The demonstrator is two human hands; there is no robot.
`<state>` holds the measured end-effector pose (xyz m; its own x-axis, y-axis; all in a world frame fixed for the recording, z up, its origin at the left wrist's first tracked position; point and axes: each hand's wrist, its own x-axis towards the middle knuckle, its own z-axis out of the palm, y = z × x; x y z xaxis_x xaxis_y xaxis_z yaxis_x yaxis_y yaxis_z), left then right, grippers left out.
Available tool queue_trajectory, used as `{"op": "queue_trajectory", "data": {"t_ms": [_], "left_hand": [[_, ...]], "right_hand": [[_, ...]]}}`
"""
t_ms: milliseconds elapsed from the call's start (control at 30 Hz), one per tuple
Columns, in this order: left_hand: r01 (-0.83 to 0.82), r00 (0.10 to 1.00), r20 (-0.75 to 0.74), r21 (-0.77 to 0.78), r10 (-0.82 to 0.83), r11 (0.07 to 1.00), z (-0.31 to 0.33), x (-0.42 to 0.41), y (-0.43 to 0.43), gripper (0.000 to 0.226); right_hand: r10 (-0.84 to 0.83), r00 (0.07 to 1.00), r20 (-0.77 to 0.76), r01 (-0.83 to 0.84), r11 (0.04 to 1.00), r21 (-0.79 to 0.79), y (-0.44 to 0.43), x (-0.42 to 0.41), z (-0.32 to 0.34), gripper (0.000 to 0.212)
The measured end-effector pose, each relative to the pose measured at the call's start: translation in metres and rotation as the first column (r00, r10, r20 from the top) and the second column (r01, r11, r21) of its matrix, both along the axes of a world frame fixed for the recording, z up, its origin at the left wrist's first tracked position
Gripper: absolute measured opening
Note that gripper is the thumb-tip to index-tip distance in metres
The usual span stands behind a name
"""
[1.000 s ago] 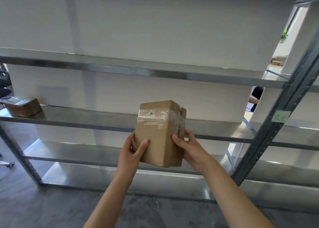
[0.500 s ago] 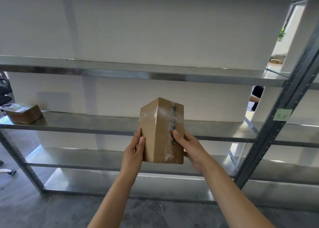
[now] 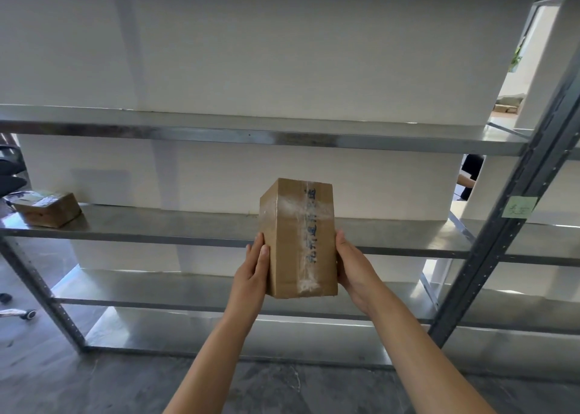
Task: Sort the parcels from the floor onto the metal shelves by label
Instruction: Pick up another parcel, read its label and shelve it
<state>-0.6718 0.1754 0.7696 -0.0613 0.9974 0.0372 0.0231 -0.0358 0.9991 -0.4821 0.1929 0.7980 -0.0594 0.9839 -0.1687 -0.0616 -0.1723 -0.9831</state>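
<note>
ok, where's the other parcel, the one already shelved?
In the head view the shelved parcel lies at the far left of the middle shelf, against the white wall, well left of the box held between both hands.

Green tag (image 3: 518, 206) writing illegible (too small), tape print (image 3: 311, 225) blurred

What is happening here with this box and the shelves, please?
A person holds a taped cardboard parcel upright in front of the metal shelves, the left hand and right hand pressing on its two sides. It is not yet on any shelf. Another parcel already lies at the far left of the middle shelf. A green note is stuck on the right post.
</note>
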Motion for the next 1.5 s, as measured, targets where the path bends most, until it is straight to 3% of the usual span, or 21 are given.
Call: {"op": "queue_trajectory", "data": {"t_ms": [267, 467, 667, 967, 1100, 1167, 1267, 1400, 1500], "left_hand": [[-0.051, 0.998, 0.019, -0.014, 0.052, 0.999, -0.001, -0.011, 0.005, 0.043], [-0.062, 0.995, 0.072, -0.1, 0.069, 0.993, 0.003, -0.007, 0.004, 0.055], [-0.052, 0.997, 0.061, -0.068, 0.057, 0.996, 0.007, 0.0, 0.005, 0.05], [-0.047, 0.991, 0.125, -0.049, 0.053, 0.998, 0.002, -0.003, 0.007, 0.037], [-0.06, 0.991, 0.118, -0.053, 0.066, 0.997, 0.006, -0.005, 0.008, 0.038], [-0.085, 0.988, 0.122, -0.061, 0.092, 0.995, 0.012, -0.003, 0.006, 0.053], [-0.094, 0.989, 0.115, -0.036, 0.098, 0.995, 0.017, -0.001, 0.004, 0.076], [-0.084, 0.986, 0.141, -0.031, 0.087, 0.996, 0.021, -0.001, 0.0, 0.068], [-0.068, 0.987, 0.146, -0.047, 0.074, 0.997, 0.024, -0.002, -0.005, 0.058]], "right_hand": [[0.047, 0.999, 0.015, -0.047, 0.999, -0.004, 0.005, -0.005, -0.003, 0.044], [0.091, 0.996, -0.014, -0.09, 0.994, 0.062, 0.011, -0.002, -0.001, 0.039], [0.083, 0.99, -0.111, -0.07, 0.991, 0.117, 0.011, 0.01, 0.003, 0.038], [0.076, 0.997, 0.019, -0.078, 0.982, 0.173, 0.011, 0.013, 0.012, 0.044], [0.073, 0.997, -0.037, -0.068, 0.991, 0.116, 0.012, 0.014, 0.006, 0.038], [0.082, 0.994, -0.075, -0.075, 0.993, 0.093, 0.012, 0.014, 0.002, 0.023], [0.094, 0.988, -0.12, -0.084, 0.993, 0.086, 0.01, 0.013, -0.001, 0.016], [0.085, 0.989, -0.125, -0.074, 0.993, 0.087, 0.011, 0.011, -0.001, 0.012], [0.084, 0.985, -0.15, -0.07, 0.993, 0.099, 0.01, 0.01, -0.001, 0.021]]}}
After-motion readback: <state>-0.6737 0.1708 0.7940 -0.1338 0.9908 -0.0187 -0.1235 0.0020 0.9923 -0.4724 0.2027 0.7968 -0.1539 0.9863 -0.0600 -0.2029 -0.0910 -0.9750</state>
